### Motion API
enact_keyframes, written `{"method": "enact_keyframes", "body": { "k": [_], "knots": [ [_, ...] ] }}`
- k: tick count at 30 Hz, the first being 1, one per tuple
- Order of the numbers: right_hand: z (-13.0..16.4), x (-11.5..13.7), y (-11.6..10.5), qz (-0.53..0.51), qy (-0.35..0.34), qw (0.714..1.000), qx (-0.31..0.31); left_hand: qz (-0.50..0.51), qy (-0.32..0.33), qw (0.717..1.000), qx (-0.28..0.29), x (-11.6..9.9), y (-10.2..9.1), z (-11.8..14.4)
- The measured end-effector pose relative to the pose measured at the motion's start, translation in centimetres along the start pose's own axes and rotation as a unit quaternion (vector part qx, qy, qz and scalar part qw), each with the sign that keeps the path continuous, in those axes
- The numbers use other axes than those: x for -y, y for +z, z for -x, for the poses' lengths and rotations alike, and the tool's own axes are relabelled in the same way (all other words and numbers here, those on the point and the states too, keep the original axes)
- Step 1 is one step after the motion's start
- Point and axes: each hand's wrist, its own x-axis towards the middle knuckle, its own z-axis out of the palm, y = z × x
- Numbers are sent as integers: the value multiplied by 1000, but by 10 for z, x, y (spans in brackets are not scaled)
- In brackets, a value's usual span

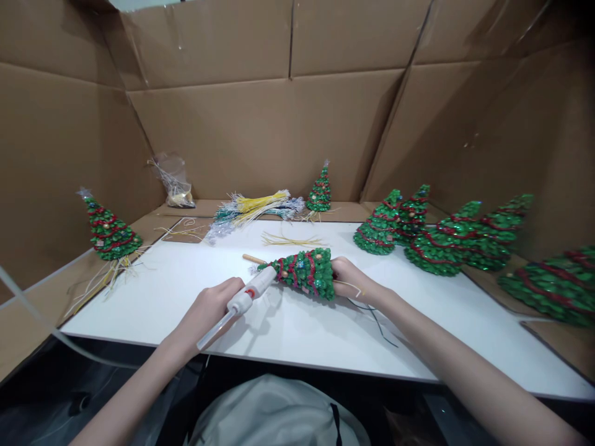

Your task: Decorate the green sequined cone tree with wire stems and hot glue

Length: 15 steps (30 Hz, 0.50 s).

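My left hand (210, 308) grips a white glue gun (246, 297) whose nozzle points right, at the tip of a small green sequin Christmas tree (307, 270). That tree lies on its side on the white board (297, 334), with red garland and small beads on it. My right hand (351, 279) holds the tree by its base, and thin wires trail from under that hand. A wooden stick (253, 258) lies just behind the gun's nozzle.
Finished trees stand at the left (108, 230), at the back (320, 191) and in a row along the right (446, 238). A bundle of yellow and white wire strands (255, 206) and a plastic bag (174, 179) lie at the back. Cardboard walls (260, 124) enclose the space.
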Motion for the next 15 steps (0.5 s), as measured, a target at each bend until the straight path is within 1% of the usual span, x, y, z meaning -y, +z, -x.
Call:
{"method": "enact_keyframes", "body": {
  "k": [6,15],
  "knots": [
    [0,-3,1,1,-3,1000,1,4,-3,1000,-2,-1,0,0],
    [0,-2,1,0,-4,1000,1,0,-2,1000,-2,-1,0,-2]
  ]
}}
